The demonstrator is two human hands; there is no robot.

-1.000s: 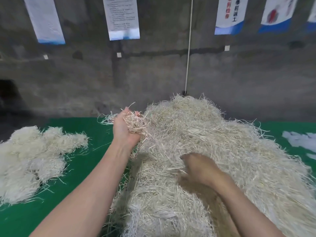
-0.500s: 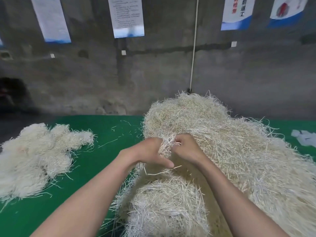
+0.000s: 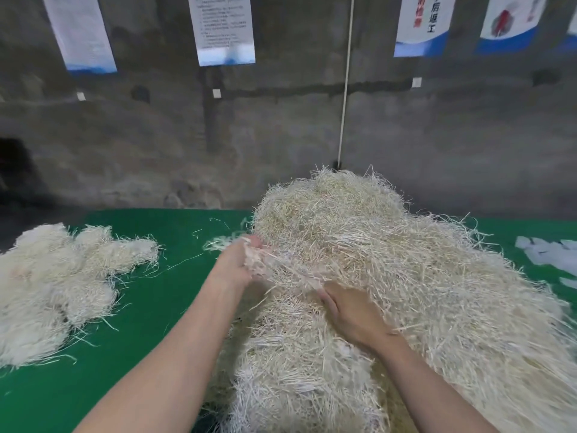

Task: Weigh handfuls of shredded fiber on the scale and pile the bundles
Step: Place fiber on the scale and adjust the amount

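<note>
While left hand [image 3: 237, 264] clutches tuft [image 3: 260, 260] at left edge of big heap [image 3: 406, 276], right hand [image 3: 352, 314] lies flat on heap nearer me, fingers straight, gripping nothing. Strands run slantwise between my hands. Bundle pile [image 3: 56, 285] sits well left; left hand nearer.

Single head-worn, wide-angle view, taken from the person's head and facing forward and down. The fiber heap [image 3: 390, 276] fills the centre and right at close range. The green surface [image 3: 150, 307] extends to the left. The concrete wall [image 3: 437, 135] closes the upper half, farther off. No second view.
</note>
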